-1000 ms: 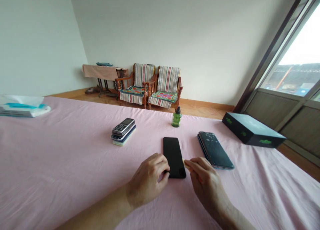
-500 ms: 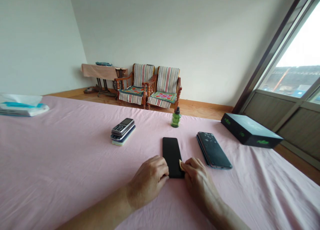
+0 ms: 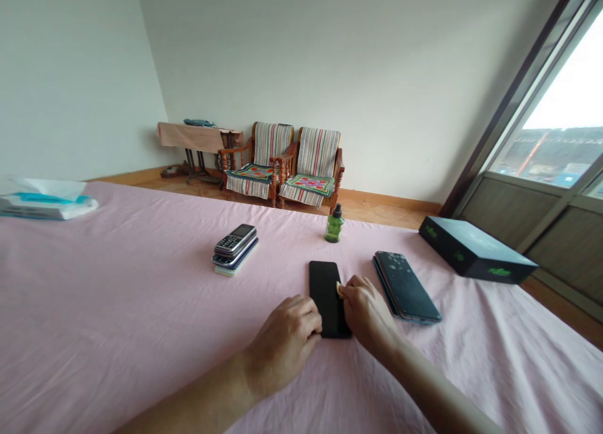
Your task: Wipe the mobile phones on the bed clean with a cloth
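Note:
A black smartphone (image 3: 325,296) lies flat on the pink cloth in front of me. My left hand (image 3: 294,324) grips its lower left edge with curled fingers. At the phone's right edge, my right hand (image 3: 365,305) pinches a small pale yellow pad (image 3: 340,289) and presses it against the screen side. Most of the pad is hidden by the fingers, so I cannot tell its exact kind. To the right of that hand lies a stack of smartphones (image 3: 407,288), the top one with pale marks at its upper end.
A green spray bottle (image 3: 334,227) stands beyond the phone. Left of it is a pile of phones topped by a keypad phone (image 3: 237,238). A black box (image 3: 475,249) sits at the right, a tissue pack (image 3: 51,201) at the far left. Two chairs (image 3: 311,161) stand behind.
My right hand has slid the pad up along the phone's right edge, away from me. The left hand keeps its grip on the phone. The whole view has shifted slightly.

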A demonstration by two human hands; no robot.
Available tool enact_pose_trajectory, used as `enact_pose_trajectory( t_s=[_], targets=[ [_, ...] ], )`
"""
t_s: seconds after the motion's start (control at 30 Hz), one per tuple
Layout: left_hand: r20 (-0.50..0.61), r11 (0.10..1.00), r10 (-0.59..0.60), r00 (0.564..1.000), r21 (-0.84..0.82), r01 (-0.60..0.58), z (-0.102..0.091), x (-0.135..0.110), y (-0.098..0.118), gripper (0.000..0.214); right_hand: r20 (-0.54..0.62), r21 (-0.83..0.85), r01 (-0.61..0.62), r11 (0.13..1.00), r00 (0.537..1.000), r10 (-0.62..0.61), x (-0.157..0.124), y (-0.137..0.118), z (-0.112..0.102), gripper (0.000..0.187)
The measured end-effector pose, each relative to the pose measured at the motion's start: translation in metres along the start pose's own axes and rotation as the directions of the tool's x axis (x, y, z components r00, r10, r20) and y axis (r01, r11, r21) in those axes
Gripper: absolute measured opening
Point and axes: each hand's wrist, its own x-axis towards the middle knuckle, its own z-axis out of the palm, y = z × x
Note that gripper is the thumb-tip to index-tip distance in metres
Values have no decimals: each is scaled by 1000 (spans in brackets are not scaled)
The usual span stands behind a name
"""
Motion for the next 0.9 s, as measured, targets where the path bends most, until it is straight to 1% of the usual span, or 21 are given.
enact_pose_trajectory(
  t_s=[0.37, 0.63, 0.9],
  targets=[
    [-2, 999, 24, 1000, 24, -24, 0, 0, -1, 16, -5, -61, -50, 997, 999, 50, 37, 9, 10, 30],
    [24, 999, 28, 999, 46, -29, 0, -2, -2, 16, -18, -76, -48, 996, 999, 47, 50, 11, 15, 30],
    [18, 999, 27, 999, 40, -28, 0, -3, -1, 15, -32, -61, -60, 996, 998, 58, 70, 23, 20, 30]
  ],
)
